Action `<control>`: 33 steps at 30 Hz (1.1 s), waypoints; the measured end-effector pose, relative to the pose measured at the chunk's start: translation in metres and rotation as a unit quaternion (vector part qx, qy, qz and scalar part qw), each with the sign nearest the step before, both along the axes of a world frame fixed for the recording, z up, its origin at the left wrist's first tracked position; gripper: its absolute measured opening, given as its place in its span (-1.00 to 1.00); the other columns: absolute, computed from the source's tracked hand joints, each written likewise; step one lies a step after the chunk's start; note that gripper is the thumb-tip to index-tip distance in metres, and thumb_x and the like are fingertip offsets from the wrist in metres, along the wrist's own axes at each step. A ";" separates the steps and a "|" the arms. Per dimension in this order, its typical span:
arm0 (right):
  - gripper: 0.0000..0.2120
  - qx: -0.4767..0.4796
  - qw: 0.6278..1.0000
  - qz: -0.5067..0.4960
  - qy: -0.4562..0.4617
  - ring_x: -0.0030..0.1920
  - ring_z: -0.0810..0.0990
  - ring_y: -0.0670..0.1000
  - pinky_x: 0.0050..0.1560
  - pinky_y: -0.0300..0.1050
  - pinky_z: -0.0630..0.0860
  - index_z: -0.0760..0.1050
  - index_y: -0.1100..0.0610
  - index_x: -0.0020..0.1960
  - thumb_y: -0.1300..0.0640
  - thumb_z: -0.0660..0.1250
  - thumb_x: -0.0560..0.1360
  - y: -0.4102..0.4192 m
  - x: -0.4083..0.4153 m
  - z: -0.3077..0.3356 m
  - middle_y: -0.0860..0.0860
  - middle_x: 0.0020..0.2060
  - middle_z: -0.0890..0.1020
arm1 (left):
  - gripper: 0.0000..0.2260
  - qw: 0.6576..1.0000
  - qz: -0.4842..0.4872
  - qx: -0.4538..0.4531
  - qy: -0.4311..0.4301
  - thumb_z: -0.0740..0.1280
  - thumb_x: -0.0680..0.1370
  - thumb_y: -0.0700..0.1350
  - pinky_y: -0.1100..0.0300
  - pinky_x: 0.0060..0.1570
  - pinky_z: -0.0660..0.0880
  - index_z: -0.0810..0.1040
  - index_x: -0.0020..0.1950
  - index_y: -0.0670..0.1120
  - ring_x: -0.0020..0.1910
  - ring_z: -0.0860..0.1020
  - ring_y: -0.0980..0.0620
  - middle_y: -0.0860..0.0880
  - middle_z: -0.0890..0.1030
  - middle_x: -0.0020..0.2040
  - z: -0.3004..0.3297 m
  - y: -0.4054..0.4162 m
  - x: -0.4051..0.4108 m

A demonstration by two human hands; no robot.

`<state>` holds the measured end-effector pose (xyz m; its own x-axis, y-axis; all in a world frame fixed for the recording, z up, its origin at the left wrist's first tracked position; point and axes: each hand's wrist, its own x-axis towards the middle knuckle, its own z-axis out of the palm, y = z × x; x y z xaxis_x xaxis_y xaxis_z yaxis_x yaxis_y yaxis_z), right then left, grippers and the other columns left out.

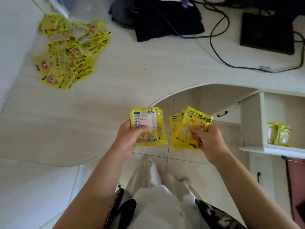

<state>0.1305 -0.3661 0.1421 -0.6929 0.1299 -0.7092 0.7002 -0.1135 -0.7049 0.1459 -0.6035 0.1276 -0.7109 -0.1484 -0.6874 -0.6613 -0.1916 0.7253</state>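
Yellow label-side stack [148, 119] is gripped by the left hand [127, 136], picture-side fan [184, 131] pinched by the right hand [209, 141], seemingly for sorting.

Desk [132, 71] spreads ahead | loose pile [69, 52] on it, far left | cloth [165, 19] at back middle | box [267, 32] back right, cable [219, 55] looping in front of it | left hand [127, 136] holds packet stack [148, 126] over the desk's near edge | right hand [209, 139] holds fanned packets [186, 129] just right, apart | shelf [270, 150] far right, wrapped packs [279, 133] on it
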 end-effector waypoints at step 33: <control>-0.92 -0.010 0.956 -0.292 0.002 -0.09 0.70 0.14 -0.03 0.24 0.62 0.58 0.14 -0.02 0.26 0.36 0.51 0.414 0.147 -0.011 0.13 -0.08 0.71 | -0.78 0.966 -0.258 -0.005 -0.023 0.46 0.45 -0.32 -0.21 0.13 0.55 0.59 0.03 -0.09 0.05 0.66 -0.18 -0.14 0.70 0.02 -0.016 0.454 0.018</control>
